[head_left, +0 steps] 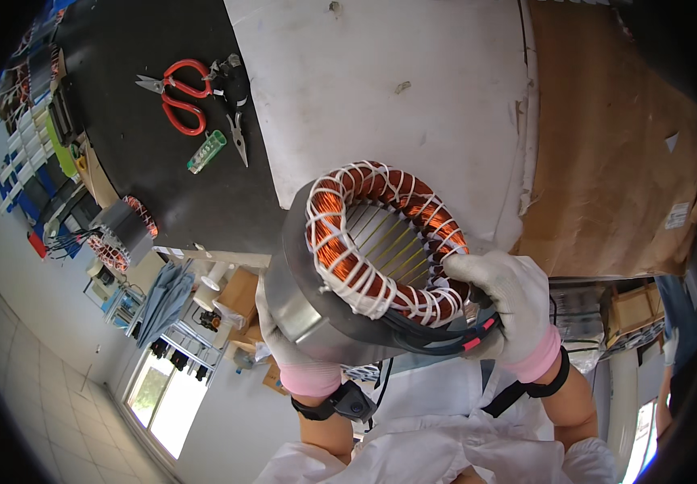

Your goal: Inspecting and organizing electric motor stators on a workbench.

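Note:
A motor stator (296,302) is held tilted above the near edge of the worktable. It has a grey steel body, and copper windings (334,211) laced with white cord ring its upper end. My left hand (288,347), in a white glove with a pink cuff, supports the steel body from the left; its fingers are partly hidden beneath. On the right, my gloved right hand (514,294) grips the winding end, its thumb over the laced rim. A bundle of dark lead wires (437,339) with pink marks runs along the near side into that hand.
Red-handled scissors (191,97), small pliers (238,139) and a green lighter (207,152) lie on the black mat (122,48). A second stator (122,232) sits at the left edge. White sheet (397,89) and brown cardboard (606,145) cover the middle and right.

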The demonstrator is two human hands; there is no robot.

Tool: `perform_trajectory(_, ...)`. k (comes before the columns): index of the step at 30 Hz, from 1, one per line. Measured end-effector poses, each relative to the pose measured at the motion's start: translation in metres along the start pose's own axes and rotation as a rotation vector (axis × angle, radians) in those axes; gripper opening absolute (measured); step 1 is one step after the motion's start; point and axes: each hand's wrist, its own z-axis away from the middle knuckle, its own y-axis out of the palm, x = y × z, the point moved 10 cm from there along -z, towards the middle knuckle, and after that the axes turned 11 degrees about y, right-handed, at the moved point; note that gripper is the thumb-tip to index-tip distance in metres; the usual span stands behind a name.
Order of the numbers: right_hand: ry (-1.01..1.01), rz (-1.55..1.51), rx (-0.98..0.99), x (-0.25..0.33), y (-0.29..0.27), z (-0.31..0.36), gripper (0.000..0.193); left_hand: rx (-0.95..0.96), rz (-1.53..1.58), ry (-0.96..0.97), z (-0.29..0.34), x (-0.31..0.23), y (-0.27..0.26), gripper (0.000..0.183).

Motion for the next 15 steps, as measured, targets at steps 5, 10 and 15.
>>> perform_trajectory(5,-0.061,0.144,-0.021,0.018,0.000,-0.016,0.054,0.079,-0.301,0.122,-0.013,-0.012,0.000,0.049)
perform_trajectory(10,-0.052,0.105,0.028,0.022,0.009,-0.023,0.049,-0.125,0.097,0.221,0.030,0.010,0.002,0.070)
perform_trajectory(15,0.000,0.034,0.121,0.003,0.014,-0.020,0.047,-0.163,0.072,0.259,0.032,0.028,-0.006,0.075)
